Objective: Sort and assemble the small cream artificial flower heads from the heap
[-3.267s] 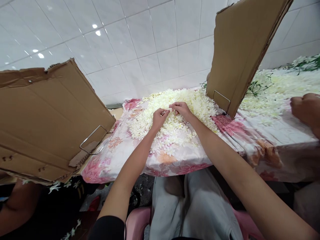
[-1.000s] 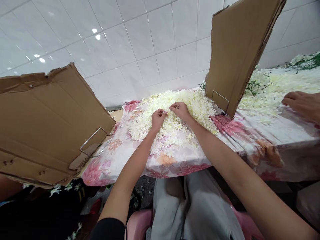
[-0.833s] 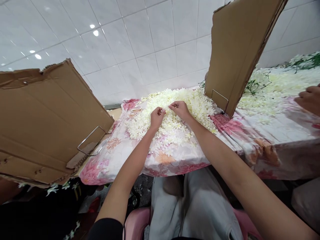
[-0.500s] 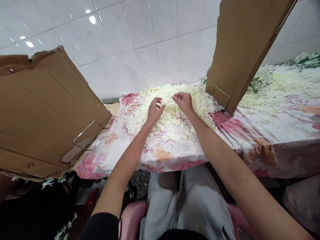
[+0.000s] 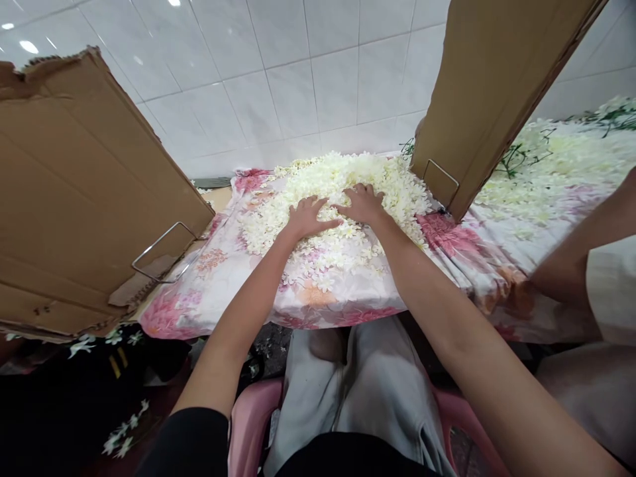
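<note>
A broad heap of small cream-white flower heads (image 5: pixel 322 175) lies on a table covered by a flowered cloth (image 5: pixel 233 265). On the near left of the heap rests my left hand (image 5: pixel 307 217), fingers spread over the blossoms. Beside it my right hand (image 5: pixel 364 202) is also spread, palm down, with its fingertips among the flowers. The two thumbs point toward each other with a narrow gap between them. Neither hand grips anything that I can see. Loose blossoms (image 5: pixel 325 281) are scattered on the cloth nearer to me.
Upright cardboard panels stand left (image 5: pixel 89 192) and right (image 5: pixel 481 99), with wire brackets (image 5: pixel 166 252) at their bases. Behind is a tiled wall (image 5: pixel 278 86). Past the right panel are more flowers (image 5: pixel 536 192) and another person's arm (image 5: pixel 591 232).
Both hands were raised with curled fingers; now they are lowered and spread on the heap. Another person's arm has come into view at the right. The view has shifted slightly.
</note>
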{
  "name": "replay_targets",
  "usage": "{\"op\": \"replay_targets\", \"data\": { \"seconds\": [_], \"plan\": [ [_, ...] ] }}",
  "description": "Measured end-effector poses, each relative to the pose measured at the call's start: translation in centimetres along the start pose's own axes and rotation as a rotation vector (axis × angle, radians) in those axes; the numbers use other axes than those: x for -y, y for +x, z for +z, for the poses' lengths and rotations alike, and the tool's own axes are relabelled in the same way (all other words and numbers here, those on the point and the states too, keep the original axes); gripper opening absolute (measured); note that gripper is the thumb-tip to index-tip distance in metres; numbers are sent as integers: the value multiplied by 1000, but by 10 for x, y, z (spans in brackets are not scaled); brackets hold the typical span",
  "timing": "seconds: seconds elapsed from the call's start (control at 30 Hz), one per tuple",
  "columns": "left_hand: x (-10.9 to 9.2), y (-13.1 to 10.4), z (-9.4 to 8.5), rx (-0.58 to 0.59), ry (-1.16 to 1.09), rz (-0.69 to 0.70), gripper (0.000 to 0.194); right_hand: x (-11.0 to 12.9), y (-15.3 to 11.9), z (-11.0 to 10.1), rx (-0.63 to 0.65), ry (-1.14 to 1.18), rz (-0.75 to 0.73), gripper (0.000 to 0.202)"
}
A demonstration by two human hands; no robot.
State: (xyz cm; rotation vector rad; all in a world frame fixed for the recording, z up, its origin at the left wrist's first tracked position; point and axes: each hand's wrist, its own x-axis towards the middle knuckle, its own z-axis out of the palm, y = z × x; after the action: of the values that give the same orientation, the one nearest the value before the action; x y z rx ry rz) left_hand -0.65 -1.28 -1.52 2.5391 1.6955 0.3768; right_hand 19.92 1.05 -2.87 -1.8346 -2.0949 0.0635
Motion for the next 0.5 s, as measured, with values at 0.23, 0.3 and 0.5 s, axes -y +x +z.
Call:
{"op": "replay_targets", "data": {
  "seconds": [0.23, 0.3, 0.5],
  "plan": [
    [-4, 7, 7, -125, 65, -1, 64, 3, -8, -4, -59, -24, -57, 45],
    [-1, 11, 10, -150, 41, 25, 57, 3, -6, -3, -64, -5, -39, 40],
    [13, 27, 28, -323, -235, 110, 40, -5, 11, 9, -203, 226, 37, 46]
  ]
}}
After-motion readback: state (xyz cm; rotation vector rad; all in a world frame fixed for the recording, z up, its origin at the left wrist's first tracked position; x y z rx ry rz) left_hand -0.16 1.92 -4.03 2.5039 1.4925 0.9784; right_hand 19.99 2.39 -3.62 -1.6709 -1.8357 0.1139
